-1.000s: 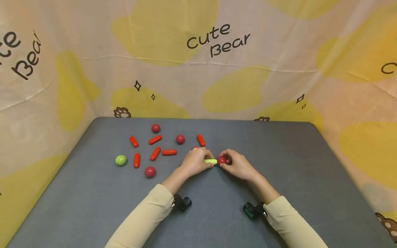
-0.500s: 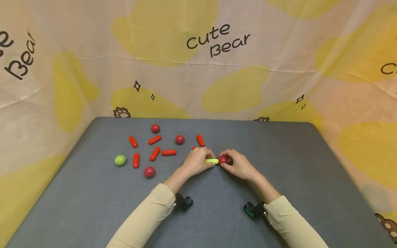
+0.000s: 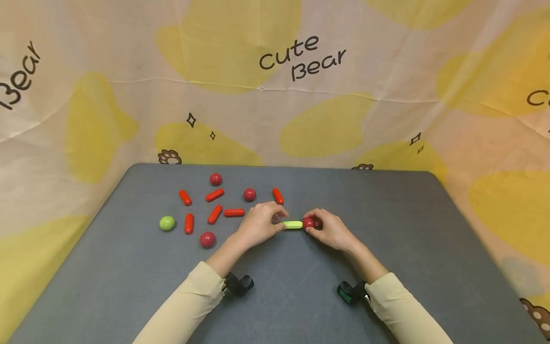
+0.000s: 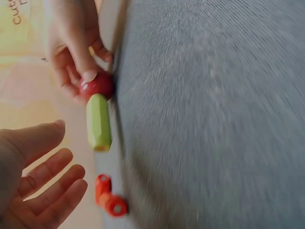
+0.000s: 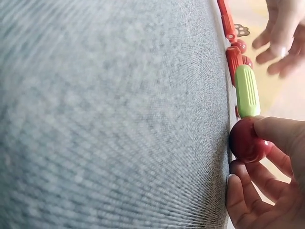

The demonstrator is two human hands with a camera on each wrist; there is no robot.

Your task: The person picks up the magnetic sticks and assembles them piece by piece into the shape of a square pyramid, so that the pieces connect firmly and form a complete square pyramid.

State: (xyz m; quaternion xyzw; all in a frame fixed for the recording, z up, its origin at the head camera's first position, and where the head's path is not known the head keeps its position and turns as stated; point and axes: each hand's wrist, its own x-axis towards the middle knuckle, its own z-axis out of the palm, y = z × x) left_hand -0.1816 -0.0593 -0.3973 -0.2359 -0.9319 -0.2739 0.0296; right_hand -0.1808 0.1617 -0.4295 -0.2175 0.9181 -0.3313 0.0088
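Observation:
My right hand pinches a dark red ball between thumb and fingers, low over the table. A light green ribbed rod extends leftward from the ball, its end against it. My left hand is just left of the rod's free end. In the left wrist view, the left hand's fingers are spread and apart from the green rod. The right wrist view shows the right thumb on the red ball near where the rod meets it.
Several red rods lie scattered on the left half of the grey table. Loose red balls lie among them, and a green ball sits farthest left. A patterned cloth rises behind the table.
My left hand has let go of the green rod and drawn back to the left. The right hand keeps its hold on the red ball, having shifted very slightly right.

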